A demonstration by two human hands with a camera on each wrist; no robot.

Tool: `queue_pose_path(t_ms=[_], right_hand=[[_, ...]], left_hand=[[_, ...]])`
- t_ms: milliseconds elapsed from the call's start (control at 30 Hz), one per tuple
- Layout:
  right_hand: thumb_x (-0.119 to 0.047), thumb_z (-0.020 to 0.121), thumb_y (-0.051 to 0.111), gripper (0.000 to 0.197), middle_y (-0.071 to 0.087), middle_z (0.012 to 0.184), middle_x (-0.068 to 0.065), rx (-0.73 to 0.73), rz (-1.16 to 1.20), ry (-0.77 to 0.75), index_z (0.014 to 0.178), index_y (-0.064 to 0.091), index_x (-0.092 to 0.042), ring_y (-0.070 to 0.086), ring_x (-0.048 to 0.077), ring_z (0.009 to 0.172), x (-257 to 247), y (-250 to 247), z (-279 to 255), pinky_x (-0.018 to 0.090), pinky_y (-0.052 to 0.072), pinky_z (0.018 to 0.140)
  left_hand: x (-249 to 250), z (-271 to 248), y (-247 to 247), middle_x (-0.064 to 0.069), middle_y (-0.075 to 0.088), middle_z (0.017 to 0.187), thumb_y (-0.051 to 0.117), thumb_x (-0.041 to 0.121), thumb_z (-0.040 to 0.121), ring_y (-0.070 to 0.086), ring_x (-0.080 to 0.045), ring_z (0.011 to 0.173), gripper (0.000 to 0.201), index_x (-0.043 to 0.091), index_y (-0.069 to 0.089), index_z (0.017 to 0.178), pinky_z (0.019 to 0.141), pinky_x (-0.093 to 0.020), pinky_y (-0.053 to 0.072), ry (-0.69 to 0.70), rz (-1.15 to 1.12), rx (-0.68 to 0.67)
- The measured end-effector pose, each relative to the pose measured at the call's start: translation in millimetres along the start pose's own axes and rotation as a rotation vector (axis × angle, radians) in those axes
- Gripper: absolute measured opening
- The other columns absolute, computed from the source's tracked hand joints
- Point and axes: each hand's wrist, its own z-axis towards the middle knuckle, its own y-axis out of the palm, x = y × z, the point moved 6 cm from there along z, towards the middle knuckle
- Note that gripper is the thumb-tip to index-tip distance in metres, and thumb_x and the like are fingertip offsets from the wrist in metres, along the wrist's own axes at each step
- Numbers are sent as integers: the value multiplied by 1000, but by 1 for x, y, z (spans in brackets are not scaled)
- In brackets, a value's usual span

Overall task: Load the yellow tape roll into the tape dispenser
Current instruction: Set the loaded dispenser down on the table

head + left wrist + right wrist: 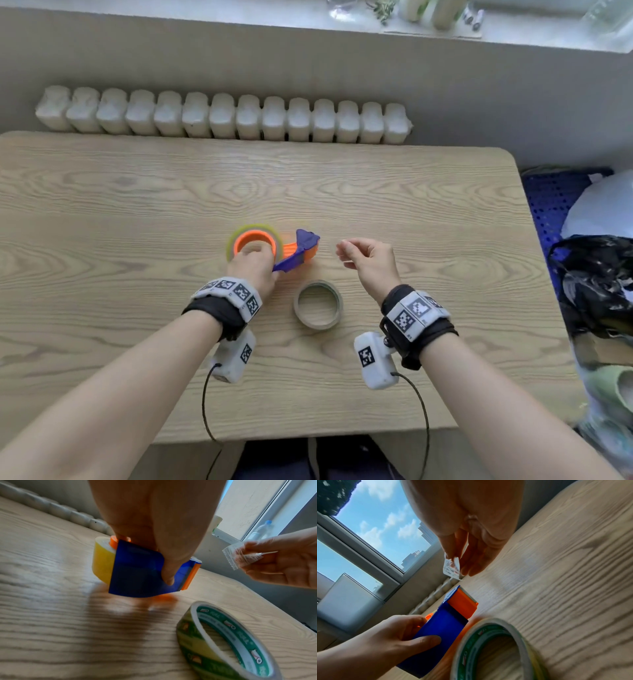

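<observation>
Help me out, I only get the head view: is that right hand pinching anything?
Observer: Yes, the right hand pinches a small clear tape piece with a zigzag edge.
Operator: Is the loose roll near me plain?
Observer: No, the spare roll has green print inside its core.
Operator: How does the left hand hold on?
Observer: The left hand grips the dispenser, one fingertip on its blue side; the yellow tape roll sits on the orange hub.

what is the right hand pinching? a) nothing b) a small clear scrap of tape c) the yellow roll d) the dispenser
b: the right hand pinches a small clear tape scrap, apart from the dispenser that the left hand grips.
</observation>
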Motion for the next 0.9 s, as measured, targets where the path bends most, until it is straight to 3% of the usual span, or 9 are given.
queue_pose_path(t_ms=[100, 300, 433, 533, 667, 767, 867, 900], right_hand=[[-8, 90, 57, 16, 64, 71, 1, 6, -42, 16, 91, 68, 4, 58, 9, 64, 14, -1, 1, 18, 48, 63], [-16, 87, 62, 11, 68, 74, 1, -11, -218, 5, 83, 71, -12, 61, 13, 70, 39, -2, -2, 37, 52, 79], [-18, 87, 63, 16, 73, 88, 8, -9, -465, -146, 91, 73, -6, 65, 19, 82, 39, -3, -13, 30, 50, 79], [-21, 88, 59, 20, 71, 88, 9, 2, -632, -352, 90, 72, -7, 65, 26, 80, 35, -2, -22, 36, 52, 73], [-32, 86, 51, 29, 68, 81, 5, -30, -867, -538, 83, 72, -11, 65, 25, 68, 37, 5, -35, 32, 52, 47], [-29, 81, 57, 21, 66, 74, 2, -69, -983, -586, 77, 72, -16, 63, 21, 56, 38, 10, -43, 23, 45, 35], [-22, 74, 74, 8, 65, 73, 2, -122, -1060, -628, 75, 71, -15, 63, 21, 55, 42, 14, -45, 19, 39, 36], [-19, 68, 80, 11, 65, 72, 2, -132, -1077, -632, 75, 72, -14, 62, 20, 55, 41, 15, -45, 18, 38, 36]], left_hand=[[2, 4, 9, -18, 62, 115, 52, 37, 90, 52, -40, 111, 39, 7, 42, 113, 77, -37, 37, -14, 28, -19], [6, 11, 20, -20, 65, 106, 52, 38, 89, 54, -41, 103, 38, 6, 42, 108, 72, -38, 36, 10, 9, 31], [10, 13, 20, -19, 65, 103, 54, 39, 88, 55, -40, 101, 38, 7, 43, 105, 70, -36, 34, 9, -14, 61], [8, 15, 20, -18, 65, 101, 56, 41, 86, 57, -40, 97, 38, 8, 45, 101, 68, -36, 35, 18, -36, 68], [6, 14, 20, -14, 64, 97, 61, 47, 82, 59, -37, 92, 44, 9, 45, 97, 68, -37, 39, 41, -40, 57], [8, 10, 17, -14, 62, 99, 63, 46, 80, 58, -34, 91, 46, 8, 47, 101, 75, -41, 44, 70, -55, 82], [9, 2, 12, -14, 59, 108, 64, 42, 80, 54, -32, 102, 48, 6, 50, 109, 86, -39, 41, 111, -71, 135], [9, -1, 12, -14, 58, 111, 64, 41, 80, 53, -32, 106, 49, 6, 51, 111, 89, -39, 40, 119, -74, 145]])
